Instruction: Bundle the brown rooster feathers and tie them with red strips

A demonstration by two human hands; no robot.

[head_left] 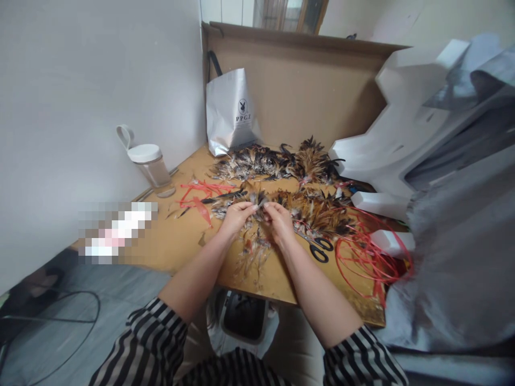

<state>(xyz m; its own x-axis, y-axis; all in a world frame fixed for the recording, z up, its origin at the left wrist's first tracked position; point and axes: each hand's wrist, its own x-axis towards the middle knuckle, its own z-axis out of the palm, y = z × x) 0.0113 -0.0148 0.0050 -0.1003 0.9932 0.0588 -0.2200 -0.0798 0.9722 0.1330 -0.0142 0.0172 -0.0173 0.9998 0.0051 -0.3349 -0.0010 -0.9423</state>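
My left hand (237, 215) and my right hand (279, 220) meet over the wooden table (177, 244), both pinched closed on a small bunch of brown and black feathers (259, 206) held between them. Loose feathers (253, 254) lie under my wrists near the table's front edge. A larger heap of feathers (281, 161) spreads behind my hands. Black-handled scissors (319, 247) lie just right of my right hand.
Red cords (370, 260) coil at the right, more red strips (199, 195) at the left. A clear jar with a white lid (151, 163) and a white paper bag (231, 112) stand at the back. White foam pieces (402, 118) and grey cloth (462, 252) crowd the right.
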